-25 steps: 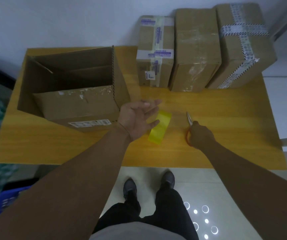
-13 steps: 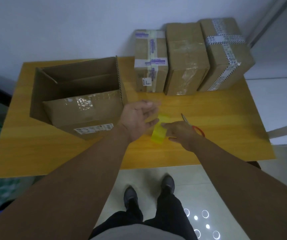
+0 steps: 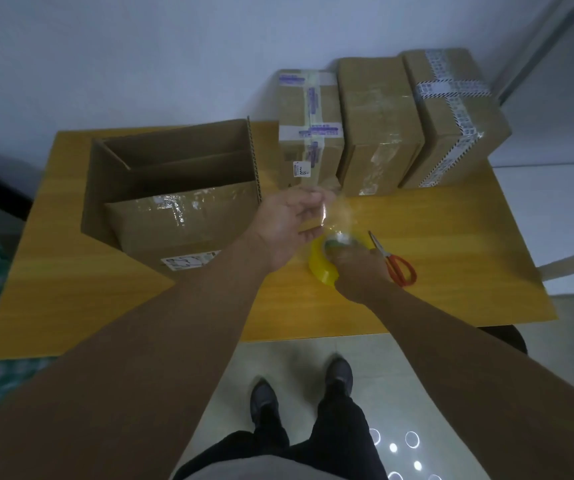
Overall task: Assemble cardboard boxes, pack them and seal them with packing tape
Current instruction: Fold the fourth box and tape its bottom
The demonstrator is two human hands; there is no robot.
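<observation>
Head view: open box [image 3: 174,147] at the table's left holds a smaller taped box [image 3: 181,220]. Three sealed boxes [image 3: 379,126] stand in a row against the white wall [image 3: 140,64]. Yellow table [image 3: 451,258], tiled floor [image 3: 296,358]. Right hand [image 3: 358,271] now grips the tape roll [image 3: 320,270]; the scissors [image 3: 398,265] it held a second ago lie beside it. Left hand [image 3: 285,220], spread before, pinches the tape strip [image 3: 337,216].

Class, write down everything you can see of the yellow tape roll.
The tape roll is a glossy yellow ring, held on edge, low at the wooden table. The right hand grips it, covering its right side. A clear strip runs up from it to the left hand, which pinches its end.
</observation>
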